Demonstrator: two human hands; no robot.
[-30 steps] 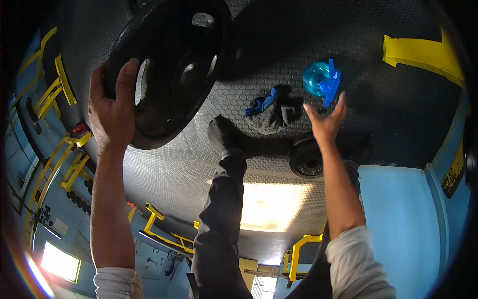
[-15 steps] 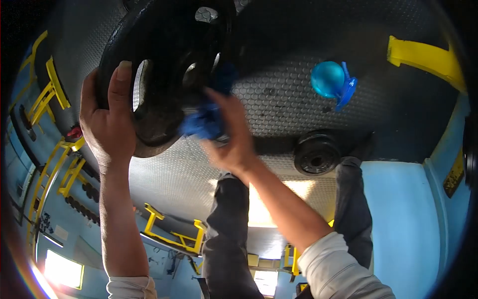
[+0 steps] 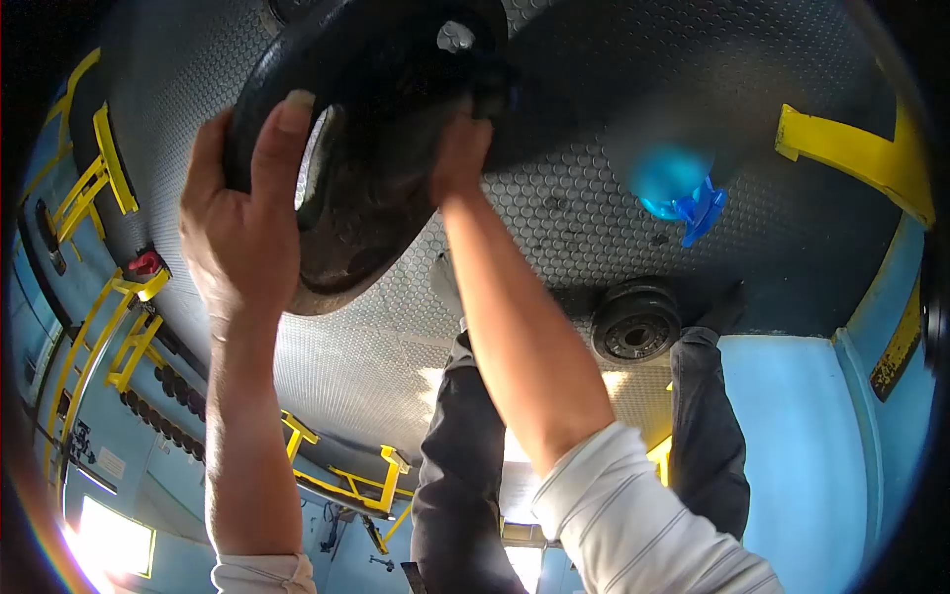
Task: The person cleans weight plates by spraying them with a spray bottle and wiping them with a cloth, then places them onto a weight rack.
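Observation:
A large black weight plate (image 3: 366, 238) with slotted openings is tilted up on its edge at the upper left. My left hand (image 3: 242, 218) is closed around its left rim, thumb on the near face and fingers behind. Across the plate's right side reaches my right hand (image 3: 463, 153), its fingers bent and mostly lost in shadow and blur. The blue cloth it grips is barely visible there, only a dark bluish patch showing by the fingertips.
On the dark studded rubber floor stands a teal bottle (image 3: 673, 178) with a blue spray head. Smaller black plates (image 3: 636, 322) lie near my foot. A yellow metal frame (image 3: 851, 148) rises at right; yellow racks (image 3: 94, 178) and dumbbells (image 3: 163, 426) line the left.
My right hand has moved up and deeper over the plate, taking the blue cloth into shadow. The plate appears slightly further right and more tilted, still in my left hand.

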